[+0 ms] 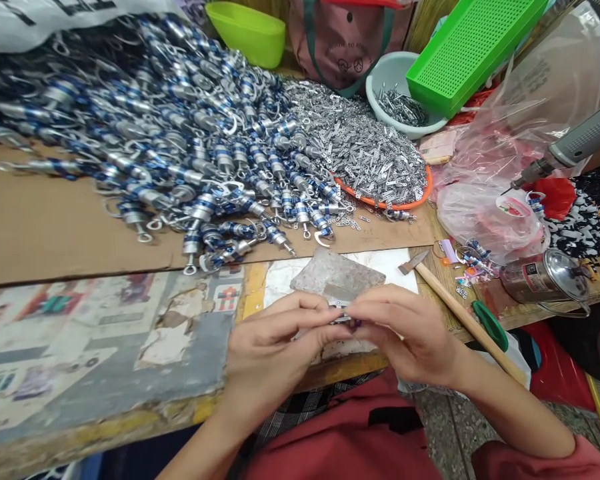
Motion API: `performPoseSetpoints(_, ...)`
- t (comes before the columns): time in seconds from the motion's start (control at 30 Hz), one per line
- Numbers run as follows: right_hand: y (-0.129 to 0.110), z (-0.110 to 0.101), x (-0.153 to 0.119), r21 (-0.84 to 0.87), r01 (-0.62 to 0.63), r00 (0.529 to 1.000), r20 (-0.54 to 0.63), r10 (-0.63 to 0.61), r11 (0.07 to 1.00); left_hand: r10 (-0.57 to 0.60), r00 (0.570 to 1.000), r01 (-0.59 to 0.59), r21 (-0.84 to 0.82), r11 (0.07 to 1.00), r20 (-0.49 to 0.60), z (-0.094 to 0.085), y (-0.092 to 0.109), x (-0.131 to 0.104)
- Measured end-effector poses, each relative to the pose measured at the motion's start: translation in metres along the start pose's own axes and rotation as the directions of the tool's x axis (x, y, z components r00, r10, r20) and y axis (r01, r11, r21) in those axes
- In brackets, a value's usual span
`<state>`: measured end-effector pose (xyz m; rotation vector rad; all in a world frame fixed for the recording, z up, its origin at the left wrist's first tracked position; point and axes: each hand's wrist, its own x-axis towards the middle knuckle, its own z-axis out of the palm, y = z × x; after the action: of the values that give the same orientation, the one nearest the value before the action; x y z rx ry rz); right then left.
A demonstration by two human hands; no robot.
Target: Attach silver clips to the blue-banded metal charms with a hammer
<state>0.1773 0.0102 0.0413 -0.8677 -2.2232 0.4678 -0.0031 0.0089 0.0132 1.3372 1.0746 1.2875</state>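
My left hand [285, 333] and my right hand [410, 327] meet fingertip to fingertip above the near table edge. Between their pinched fingers is a small metal part [344, 320] with a dark blue or purple bit, mostly hidden by the fingers. Just behind the hands a flat grey stone block [325, 270] rests on white paper [280, 273]. A hammer with a wooden handle [460, 310] lies to the right of the paper, its head pointing away to the left.
A large heap of silver-and-blue metal assemblies [180, 133] covers the back left. Small flat metal pieces [370, 147] fill an orange-rimmed tray [427, 190]. A power screwdriver [570, 143], a steel mug [540, 280] and a green basket [475, 50] are at right.
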Motion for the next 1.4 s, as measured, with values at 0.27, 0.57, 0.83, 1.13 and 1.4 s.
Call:
performPoseSetpoints(0.27,0.001,-0.009,-0.009,-0.224,0.298,0.955,0.08,-0.287,0.928,-0.03,0.999,0.027,0.079,0.997,0.037,-0.003,0.012,0.003)
performPoseSetpoints(0.57,0.006,0.001,-0.017,-0.124,0.145,0.987,-0.053,-0.152,0.982,-0.03,0.992,0.022,0.065,0.998,0.124,-0.003,0.012,0.001)
performPoseSetpoints(0.83,0.004,-0.004,-0.011,0.171,-0.141,0.99,-0.008,0.144,0.975,-0.486,0.874,0.464,-0.25,0.85,-0.029,0.012,0.011,-0.019)
performPoseSetpoints(1.13,0.095,0.009,0.076,-0.702,-0.322,0.816,0.135,0.563,0.635,-0.509,0.861,0.494,-0.235,0.837,-0.003,0.017,0.011,-0.012)
performPoseSetpoints(1.4,0.074,-0.006,0.064,-0.497,-0.366,0.87,0.119,0.479,0.787,-0.536,0.844,0.52,-0.263,0.813,0.015,0.012,0.003,-0.009)
